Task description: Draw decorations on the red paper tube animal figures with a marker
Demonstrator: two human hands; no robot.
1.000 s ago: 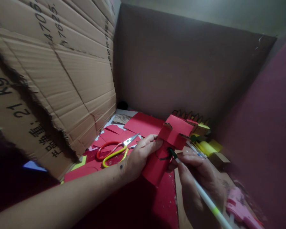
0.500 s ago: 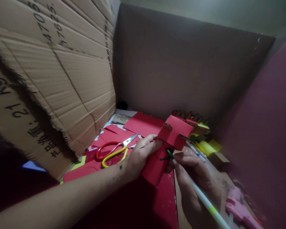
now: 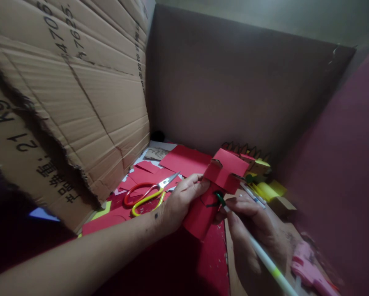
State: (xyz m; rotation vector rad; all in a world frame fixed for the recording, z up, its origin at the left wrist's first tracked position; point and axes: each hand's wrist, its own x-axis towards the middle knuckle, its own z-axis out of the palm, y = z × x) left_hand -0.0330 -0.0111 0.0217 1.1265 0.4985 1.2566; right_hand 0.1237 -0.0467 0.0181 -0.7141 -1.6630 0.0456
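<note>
My left hand [image 3: 180, 203] is closed around a red paper figure [image 3: 199, 220], its thumb lying across the front. The figure has a tube-shaped body and a wider boxy piece on top. A thin dark curved line shows on the body. Pinched in my right hand [image 3: 255, 234] is a white marker [image 3: 266, 258] with a green tip end and a yellow band. The marker's tip meets the body just under the boxy piece. Scissors [image 3: 144, 200] with one red and one yellow handle lie left of my left hand, blades partly apart.
Red paper pieces [image 3: 184, 159] lie behind the scissors. At the right are a pink glue gun [image 3: 309, 265], yellow paper rolls [image 3: 275, 189] and small cardboard pieces. A printed cardboard panel [image 3: 104, 102] stands at the left, with a dark wall [image 3: 234, 86] at the back.
My right hand and the marker have shifted very slightly to the right. My left hand and the red paper figure look the same.
</note>
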